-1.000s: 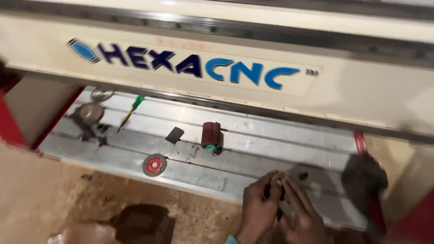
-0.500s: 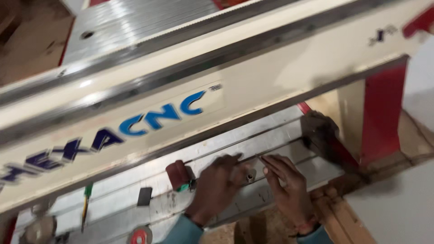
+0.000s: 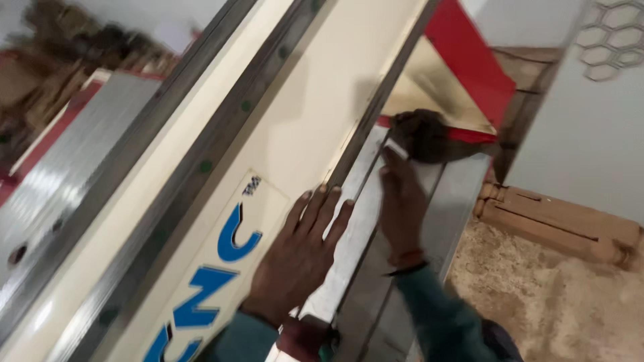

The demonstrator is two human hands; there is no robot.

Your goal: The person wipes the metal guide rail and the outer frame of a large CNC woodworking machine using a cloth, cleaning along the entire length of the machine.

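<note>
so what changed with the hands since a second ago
The left hand has left the slotted bed and now lies flat, fingers spread, on the cream gantry beam. The right hand has reached forward along the aluminium bed toward a dark lump. Neither hand visibly holds anything.

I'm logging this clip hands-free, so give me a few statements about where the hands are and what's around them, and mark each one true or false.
1. The left hand lies flat, fingers spread, on the cream machine beam. True.
2. The right hand grips a green screwdriver. False: it reaches along the grey metal bed toward a dark lump, with something small and pale at its fingertips.
3. A red machine panel stands beyond the dark lump. True.
4. The floor at lower right is bare clean tile. False: it is covered in sawdust.
</note>
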